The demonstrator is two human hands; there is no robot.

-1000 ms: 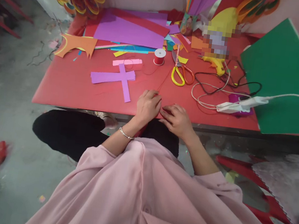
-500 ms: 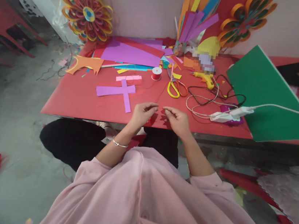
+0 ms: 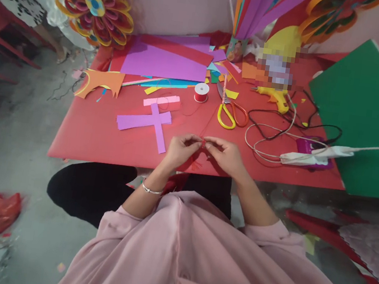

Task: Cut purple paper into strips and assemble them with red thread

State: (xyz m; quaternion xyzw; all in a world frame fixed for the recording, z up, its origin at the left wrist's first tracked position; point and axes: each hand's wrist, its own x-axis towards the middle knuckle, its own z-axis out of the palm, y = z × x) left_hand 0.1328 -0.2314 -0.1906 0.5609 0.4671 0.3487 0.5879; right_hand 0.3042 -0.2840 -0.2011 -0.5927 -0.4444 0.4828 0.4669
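My left hand [image 3: 184,149] and my right hand [image 3: 223,155] meet over the table's front edge, fingertips pinched on red thread [image 3: 203,142]. Between them is a small red bunch or knot, too fine to make out. Loose red strands [image 3: 196,164] hang below it. A line of thread runs up from my fingers toward the spool of red thread [image 3: 201,98] standing behind them. To the right of the spool lie scissors [image 3: 226,118] with yellow and orange handles. Crossed purple paper strips [image 3: 143,121] and a pink strip [image 3: 162,100] lie left of my hands.
A yellow glue gun [image 3: 275,97], tangled cables and a white power strip [image 3: 301,157] lie at right beside a green board [image 3: 369,124]. Purple sheets [image 3: 165,64] and a holder of paper strips [image 3: 236,50] stand at the back. A paper flower [image 3: 96,4] leans at left.
My hands, apart half a second ago, have come together at the thread, and red strands now show below them. The camera view has shifted a little.
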